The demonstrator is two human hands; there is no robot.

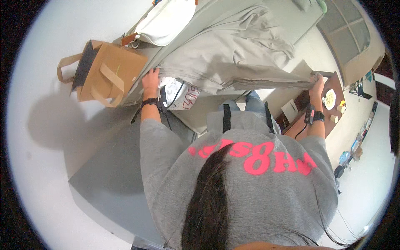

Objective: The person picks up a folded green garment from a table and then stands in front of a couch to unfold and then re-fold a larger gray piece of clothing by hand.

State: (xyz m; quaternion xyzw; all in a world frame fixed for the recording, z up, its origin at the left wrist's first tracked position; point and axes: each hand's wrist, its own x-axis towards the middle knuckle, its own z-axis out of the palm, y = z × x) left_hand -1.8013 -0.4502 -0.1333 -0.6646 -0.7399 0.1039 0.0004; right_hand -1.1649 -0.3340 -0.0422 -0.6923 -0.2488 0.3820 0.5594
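A beige-grey fabric cover [225, 59] stretches across in front of me, wrinkled and bunched toward its far end. My left hand [151, 81] grips its near left corner, close beside a brown paper bag. At the right, my right hand [317, 86] holds the opposite corner, pulled taut over the floor toward a wooden table. Under the cloth's near edge, by my left wrist, shows part of a white printed item [181, 95] with red and dark marks. Its kind is hard to tell.
The brown paper bag [115, 68] with handles stands at the left, a white bag [168, 22] beyond it. The brown wooden table [301, 125] at right carries a plate of food [330, 99] and small cups [334, 118]. A grey surface [109, 175] lies left of me.
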